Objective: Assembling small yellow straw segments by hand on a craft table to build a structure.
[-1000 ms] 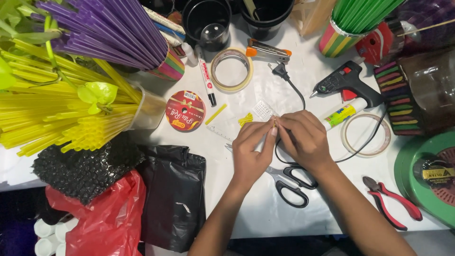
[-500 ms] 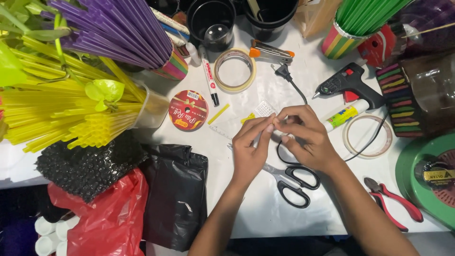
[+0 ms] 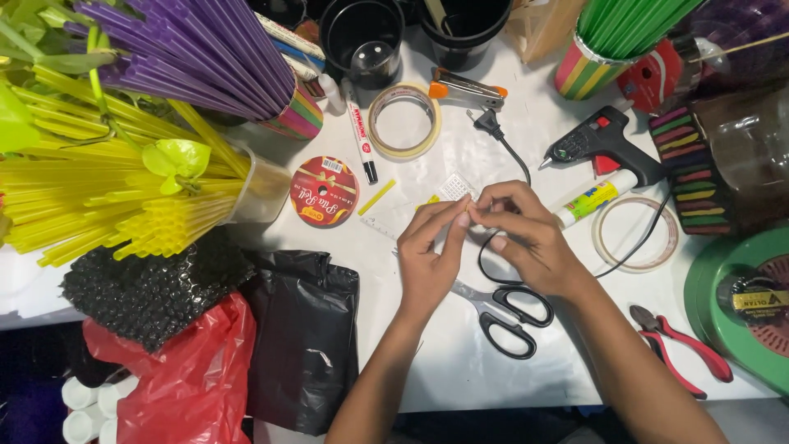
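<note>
Left hand [image 3: 429, 255] and right hand [image 3: 526, 234] meet fingertip to fingertip above white table [image 3: 460, 378], fingers pinched shut on tiny piece [image 3: 466, 207], too small to identify. Black-handled scissors [image 3: 501, 311] just beneath wrists.

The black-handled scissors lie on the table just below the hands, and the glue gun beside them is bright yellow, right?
Not quite: the head view shows the glue gun is black. The black-handled scissors do lie on the table just below the hands.

A craft worktable: bundled straws [image 3: 107, 197], glue gun [image 3: 604, 148], tape rolls [image 3: 403, 122], scissors [image 3: 501, 311] and pliers [image 3: 682, 349] crowd it.
</note>
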